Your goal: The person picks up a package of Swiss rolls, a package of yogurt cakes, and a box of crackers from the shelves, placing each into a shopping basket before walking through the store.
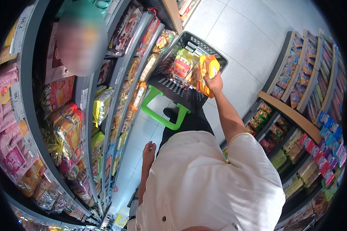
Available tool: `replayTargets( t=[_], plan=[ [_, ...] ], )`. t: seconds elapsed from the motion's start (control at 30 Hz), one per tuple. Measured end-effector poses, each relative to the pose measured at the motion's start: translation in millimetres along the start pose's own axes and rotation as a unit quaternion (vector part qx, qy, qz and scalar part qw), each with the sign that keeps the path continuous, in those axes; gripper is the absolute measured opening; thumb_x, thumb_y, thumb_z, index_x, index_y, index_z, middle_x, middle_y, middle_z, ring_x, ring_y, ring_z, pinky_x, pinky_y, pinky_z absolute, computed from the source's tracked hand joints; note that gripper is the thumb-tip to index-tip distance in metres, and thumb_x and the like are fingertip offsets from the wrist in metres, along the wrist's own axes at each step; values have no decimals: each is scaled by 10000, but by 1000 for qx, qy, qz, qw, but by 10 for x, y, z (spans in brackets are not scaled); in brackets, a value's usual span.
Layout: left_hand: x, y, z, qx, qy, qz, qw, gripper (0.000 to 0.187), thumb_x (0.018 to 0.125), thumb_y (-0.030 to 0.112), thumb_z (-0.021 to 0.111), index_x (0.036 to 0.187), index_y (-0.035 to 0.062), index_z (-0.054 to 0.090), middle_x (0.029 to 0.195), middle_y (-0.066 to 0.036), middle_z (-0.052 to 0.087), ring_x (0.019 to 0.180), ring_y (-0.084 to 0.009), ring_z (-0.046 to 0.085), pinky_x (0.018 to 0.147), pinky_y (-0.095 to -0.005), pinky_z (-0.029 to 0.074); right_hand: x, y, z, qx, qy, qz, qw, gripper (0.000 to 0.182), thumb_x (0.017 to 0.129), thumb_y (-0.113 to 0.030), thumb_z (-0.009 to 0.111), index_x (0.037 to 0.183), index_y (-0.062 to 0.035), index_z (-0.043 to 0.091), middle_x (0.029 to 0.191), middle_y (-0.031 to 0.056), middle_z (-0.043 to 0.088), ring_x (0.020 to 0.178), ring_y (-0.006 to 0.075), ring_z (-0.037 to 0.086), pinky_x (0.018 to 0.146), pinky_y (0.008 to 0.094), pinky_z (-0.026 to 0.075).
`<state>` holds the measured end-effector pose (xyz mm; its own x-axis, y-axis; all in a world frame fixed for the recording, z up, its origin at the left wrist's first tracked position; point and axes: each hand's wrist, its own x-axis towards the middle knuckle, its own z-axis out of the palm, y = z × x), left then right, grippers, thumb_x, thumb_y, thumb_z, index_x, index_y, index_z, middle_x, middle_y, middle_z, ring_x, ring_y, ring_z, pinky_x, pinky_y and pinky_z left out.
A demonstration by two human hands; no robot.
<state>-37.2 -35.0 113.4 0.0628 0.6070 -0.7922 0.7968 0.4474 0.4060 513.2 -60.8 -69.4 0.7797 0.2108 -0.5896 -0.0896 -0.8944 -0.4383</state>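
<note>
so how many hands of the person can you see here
2. The right hand holds an orange packet over the black basket; the left hand hangs free beside the shelves.

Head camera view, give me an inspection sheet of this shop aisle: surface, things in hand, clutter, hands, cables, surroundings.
Surface: pale tiled floor; no table in view.
Job's things: crinkly orange and yellow plastic snack packet, held over the black perforated plastic shopping basket with a green handle; other packets already lie inside the basket.
Clutter: nothing seen on the floor.
Grips: right hand shut on the snack packet; left hand hangs open at the person's side, holding nothing.
Cables: nothing seen.
Surroundings: grey shelves of packaged snacks on the person's left, with price tags; wood-edged shelves of colourful packets on the right.
</note>
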Motion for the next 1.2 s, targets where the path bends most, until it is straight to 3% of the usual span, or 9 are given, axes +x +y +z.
replayTargets(
  t=[0.43,0.7,0.83,0.93,1.2],
  plan=[
    [25,-39,46,-59,-5,25,998,504,1069,249,737,1478,-13,601,1301,-187,741,1159,-229,716,993,-357,574,-30,-23,95,-24,-14,1,1000,878,809,-453,882,1460,-57,444,1300,249,731,1198,425,719,1003,512,564],
    [-19,-145,50,-31,2,5,1000,519,1065,265,734,1481,-17,603,1316,-197,740,1145,-236,728,987,-363,577,-78,76,332,-56,-13,-105,993,903,827,-461,846,1523,-63,431,1326,268,701,1147,457,721,967,528,576],
    [-80,-68,81,-31,-1,-7,999,526,1068,274,726,1484,-22,601,1322,-202,740,1146,-243,729,988,-367,577,-229,-33,362,-134,-63,-156,977,1013,832,-433,849,1643,-79,355,1408,257,650,1194,434,709,1004,507,578],
    [-66,-58,86,-19,0,-6,1000,531,1068,279,724,1484,-27,599,1322,-203,741,1148,-248,730,992,-370,575,-374,-94,378,-154,-92,-196,964,1016,827,-424,862,1638,-90,351,1436,251,637,1207,434,705,1015,503,578],
    [-24,-74,108,-37,4,8,999,511,1066,256,730,1472,-28,604,1304,-199,746,1158,-247,725,990,-375,576,-468,-136,350,-180,-121,-193,957,966,844,-350,867,1627,-98,359,1423,236,632,1208,437,701,1018,514,577]
  ],
)
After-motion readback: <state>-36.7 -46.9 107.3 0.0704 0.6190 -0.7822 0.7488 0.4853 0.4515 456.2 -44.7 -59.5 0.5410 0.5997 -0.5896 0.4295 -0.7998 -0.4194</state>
